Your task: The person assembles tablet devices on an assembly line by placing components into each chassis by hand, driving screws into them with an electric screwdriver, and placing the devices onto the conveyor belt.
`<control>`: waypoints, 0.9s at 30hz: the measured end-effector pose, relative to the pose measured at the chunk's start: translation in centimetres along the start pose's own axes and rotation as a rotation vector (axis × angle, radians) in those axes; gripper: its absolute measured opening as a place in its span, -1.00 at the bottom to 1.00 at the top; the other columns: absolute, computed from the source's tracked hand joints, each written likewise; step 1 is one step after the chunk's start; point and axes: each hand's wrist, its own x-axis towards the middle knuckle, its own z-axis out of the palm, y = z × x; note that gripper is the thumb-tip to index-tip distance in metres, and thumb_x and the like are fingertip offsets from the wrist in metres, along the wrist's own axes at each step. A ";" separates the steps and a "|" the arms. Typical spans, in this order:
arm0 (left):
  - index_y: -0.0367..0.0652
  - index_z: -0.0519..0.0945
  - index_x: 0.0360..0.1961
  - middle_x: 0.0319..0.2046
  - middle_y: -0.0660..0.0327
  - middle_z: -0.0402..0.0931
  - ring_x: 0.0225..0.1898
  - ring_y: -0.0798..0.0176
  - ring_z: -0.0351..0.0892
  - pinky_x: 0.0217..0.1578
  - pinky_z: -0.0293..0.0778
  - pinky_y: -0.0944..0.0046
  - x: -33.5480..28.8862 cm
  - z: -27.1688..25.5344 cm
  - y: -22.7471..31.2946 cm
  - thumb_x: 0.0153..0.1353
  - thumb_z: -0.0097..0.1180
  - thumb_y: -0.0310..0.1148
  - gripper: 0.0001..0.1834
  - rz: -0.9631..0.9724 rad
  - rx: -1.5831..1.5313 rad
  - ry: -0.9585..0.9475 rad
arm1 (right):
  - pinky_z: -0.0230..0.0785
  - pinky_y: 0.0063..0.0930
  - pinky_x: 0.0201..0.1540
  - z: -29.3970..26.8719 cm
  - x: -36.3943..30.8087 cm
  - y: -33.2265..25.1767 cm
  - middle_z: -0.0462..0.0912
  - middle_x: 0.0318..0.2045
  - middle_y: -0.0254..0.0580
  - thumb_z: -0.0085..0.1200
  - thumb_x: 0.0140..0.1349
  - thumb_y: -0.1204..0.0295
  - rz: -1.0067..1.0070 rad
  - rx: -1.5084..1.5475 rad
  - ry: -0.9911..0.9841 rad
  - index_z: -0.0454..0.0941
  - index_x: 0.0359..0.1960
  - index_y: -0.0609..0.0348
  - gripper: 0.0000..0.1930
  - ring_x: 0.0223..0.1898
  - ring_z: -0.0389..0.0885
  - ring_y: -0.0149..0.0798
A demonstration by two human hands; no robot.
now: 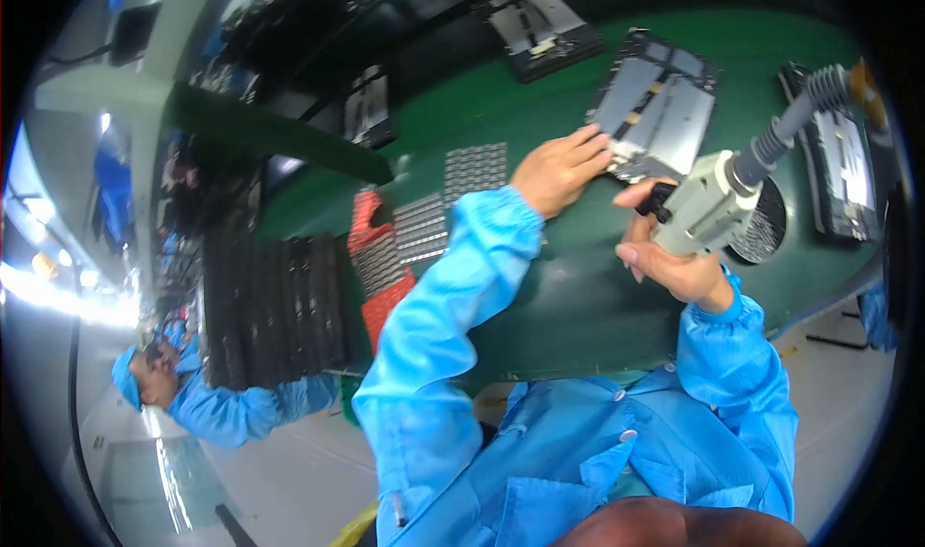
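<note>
My left hand (pixel 562 173) rests with its fingers stretched over the near left corner of an opened flat device (pixel 670 109), which has silver panels and a dark frame. It lies on the green tabletop (pixel 549 325). My right hand (pixel 670 258) is wrapped round a white handheld tool (pixel 708 205) with a black part at its front and a grey ribbed sleeve (pixel 785 133) at its back. That tool is held over the table, just nearer to me than the device. A round dish of small dark parts (pixel 764 229) is partly hidden behind the tool.
More opened devices lie at the back (pixel 541 29), on the right (pixel 843 171) and at the far left (pixel 368 106). Gridded plates (pixel 474 169) and a red holder (pixel 385 301) are left of my arm. A dark ribbed stack (pixel 275 311) stands near another person (pixel 226 407).
</note>
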 end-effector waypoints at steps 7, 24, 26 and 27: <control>-0.14 0.51 -0.19 -0.15 0.17 0.49 -0.07 0.11 0.47 -0.27 0.51 0.22 7.9 3.8 0.2 -0.01 0.10 -0.39 -0.71 -0.083 0.164 0.124 | 0.20 -0.67 -0.66 0.4 0.0 1.2 0.38 -0.70 -0.34 0.10 -0.01 0.66 -0.036 0.057 -0.065 0.30 -0.11 0.32 -0.61 -0.69 0.37 -0.52; -0.23 0.32 0.10 0.16 -0.11 0.16 0.20 -0.07 0.13 0.19 0.13 0.14 14.0 3.0 -8.9 -0.20 0.03 -0.51 -0.32 -0.546 0.150 -0.306 | 0.39 -0.50 -0.41 -2.2 1.9 2.5 0.62 -0.49 -0.11 0.22 -0.14 0.51 -0.313 -0.226 0.022 0.48 -0.22 0.30 -0.63 -0.47 0.61 -0.32; -0.23 0.33 -0.04 -0.02 -0.03 0.30 0.08 -0.08 0.24 0.00 0.34 0.07 11.3 1.7 -10.4 -0.30 0.12 -0.57 -0.37 -0.494 0.338 -0.262 | 0.39 -0.48 -0.43 -2.2 1.7 2.7 0.60 -0.50 -0.08 0.23 -0.16 0.50 -0.261 -0.073 0.037 0.48 -0.28 0.30 -0.67 -0.49 0.61 -0.24; -0.22 0.28 0.00 -0.04 -0.02 0.30 0.08 -0.08 0.24 -0.02 0.36 0.07 10.9 0.3 -10.3 -0.33 0.19 -0.57 -0.29 -0.649 0.329 -0.380 | 0.39 -0.47 -0.44 -2.1 1.7 2.7 0.60 -0.51 -0.07 0.22 -0.16 0.50 -0.220 -0.006 0.030 0.48 -0.30 0.30 -0.68 -0.50 0.61 -0.21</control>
